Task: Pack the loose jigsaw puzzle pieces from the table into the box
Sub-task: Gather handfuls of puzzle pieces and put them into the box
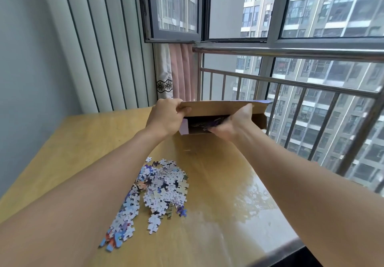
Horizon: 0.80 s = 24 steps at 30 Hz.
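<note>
Box (224, 111): cardboard, far end of the table (83, 142), mouth turned toward me, lid flap raised so pieces can go in. Left hand (166, 117): fingers curled over the flap's corner, I judge to prop it open. Right hand (234, 121): reaching into the opening, fingers hidden; I cannot tell whether it carries pieces. Puzzle pieces (158, 192): loose heap mid-table, well apart from the box, not yet packed. Beyond: window railing (291, 84).
</note>
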Tool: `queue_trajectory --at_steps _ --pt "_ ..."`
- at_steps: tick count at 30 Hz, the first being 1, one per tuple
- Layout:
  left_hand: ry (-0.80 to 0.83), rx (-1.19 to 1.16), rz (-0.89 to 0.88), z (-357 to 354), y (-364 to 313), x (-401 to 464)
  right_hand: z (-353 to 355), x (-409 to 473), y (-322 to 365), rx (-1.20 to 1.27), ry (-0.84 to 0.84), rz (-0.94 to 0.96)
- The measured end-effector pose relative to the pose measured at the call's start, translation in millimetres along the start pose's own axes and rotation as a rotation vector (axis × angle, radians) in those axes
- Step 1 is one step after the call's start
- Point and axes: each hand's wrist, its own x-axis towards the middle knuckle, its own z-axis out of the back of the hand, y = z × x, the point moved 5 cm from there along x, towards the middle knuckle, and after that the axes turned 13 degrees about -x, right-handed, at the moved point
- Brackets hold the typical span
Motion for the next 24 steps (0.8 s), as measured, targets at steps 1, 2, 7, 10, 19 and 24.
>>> queue_trajectory --at_steps 1,2,7,10,19,24 --pt "0.001 -0.001 0.0 0.4 0.1 0.7 1.6 1.8 -0.3 -0.06 0.016 0.002" --pt "-0.001 -0.005 0.001 1.2 0.4 1.3 3.1 2.2 0.0 -0.123 0.016 0.004" --pt "-0.052 -0.023 0.013 6.5 4.4 4.3 7.3 -3.1 11.7 -0.412 -0.116 0.078" --pt "-0.067 -0.025 0.002 8.5 3.1 4.8 11.3 -5.8 20.3 -0.748 -0.156 0.188" --pt "-0.219 -0.107 -0.027 40.4 -19.5 22.2 -7.9 -28.7 52.0 -2.268 -0.364 1.19" --pt "-0.326 -0.218 -0.014 68.0 -36.1 45.2 -52.2 -45.3 75.8 -2.087 -0.317 1.492"
